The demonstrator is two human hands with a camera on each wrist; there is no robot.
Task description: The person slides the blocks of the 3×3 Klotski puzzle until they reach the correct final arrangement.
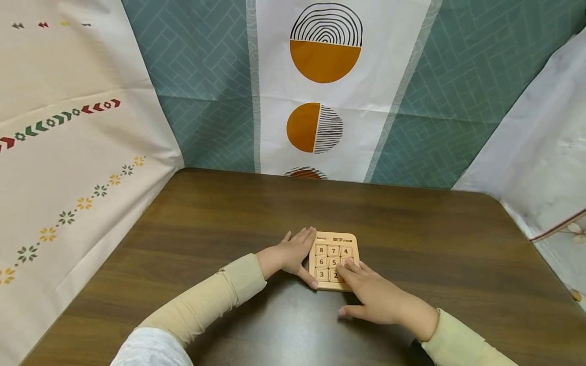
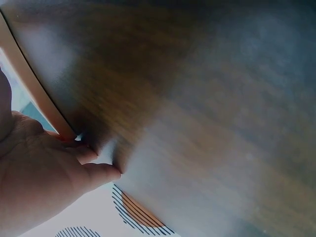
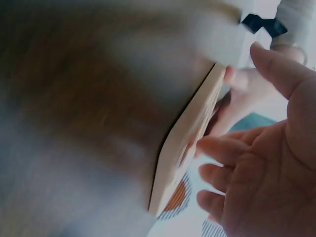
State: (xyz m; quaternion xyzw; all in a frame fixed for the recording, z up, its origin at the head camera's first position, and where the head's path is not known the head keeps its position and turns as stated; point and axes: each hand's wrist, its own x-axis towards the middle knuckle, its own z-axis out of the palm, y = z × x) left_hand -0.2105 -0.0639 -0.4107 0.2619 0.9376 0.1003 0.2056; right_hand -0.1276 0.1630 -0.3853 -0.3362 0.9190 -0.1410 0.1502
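Note:
A light wooden number slide puzzle (image 1: 334,238) lies flat on the table, with numbered square tiles set in its frame. Readable tiles include 8, 7 and 4 in the top row, then 6 and 5, with 3 and 2 below. My left hand (image 1: 293,254) braces the puzzle's left side, fingers stretched along the edge and thumb at the near left corner. Over the lower right tiles lies my right hand (image 1: 377,295), its fingertips on the tiles and hiding some of them, its thumb held apart. The right wrist view shows the puzzle's side edge (image 3: 180,138) beside those extended fingers.
The dark brown wooden table (image 1: 229,203) extends around the puzzle. Behind it hangs a teal and white patterned cloth (image 1: 210,101). A cream cloth (image 1: 68,168) borders the left side and a whitish cloth (image 1: 545,147) the right.

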